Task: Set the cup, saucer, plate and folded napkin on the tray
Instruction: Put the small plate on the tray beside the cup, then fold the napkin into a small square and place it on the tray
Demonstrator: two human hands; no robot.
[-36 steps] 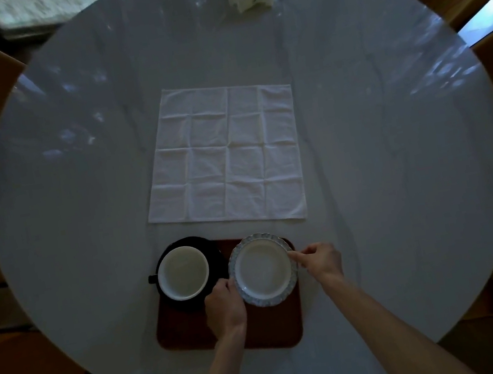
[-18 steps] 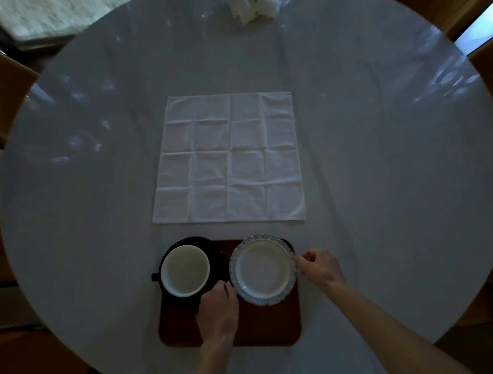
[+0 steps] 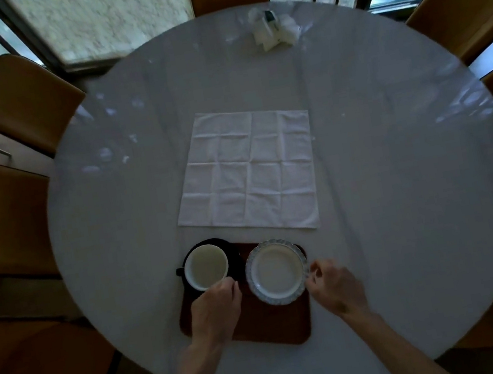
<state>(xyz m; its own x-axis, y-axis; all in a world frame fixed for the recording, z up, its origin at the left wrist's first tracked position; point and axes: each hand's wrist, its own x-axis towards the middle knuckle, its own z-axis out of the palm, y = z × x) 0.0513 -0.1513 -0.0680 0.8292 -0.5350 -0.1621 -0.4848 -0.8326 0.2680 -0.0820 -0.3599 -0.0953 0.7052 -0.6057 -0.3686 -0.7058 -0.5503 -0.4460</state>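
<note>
Both hands are drawing back: left hand [image 3: 215,311] and right hand [image 3: 333,286], fingers loosely curled, holding nothing. One cup [image 3: 206,267], one dark saucer [image 3: 233,252] and one plate [image 3: 277,271] are sitting on the tray [image 3: 272,329]; one napkin [image 3: 249,170] is lying unfolded mid-frame on the round white table [image 3: 400,177] by windows.

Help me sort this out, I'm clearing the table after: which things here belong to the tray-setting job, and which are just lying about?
Part of the job:
tray
cup
saucer, dark, under the cup
plate
napkin, spread open on the table, not yet folded

Just lying about:
crumpled white bundle at the table's far edge
chairs around the table
</note>
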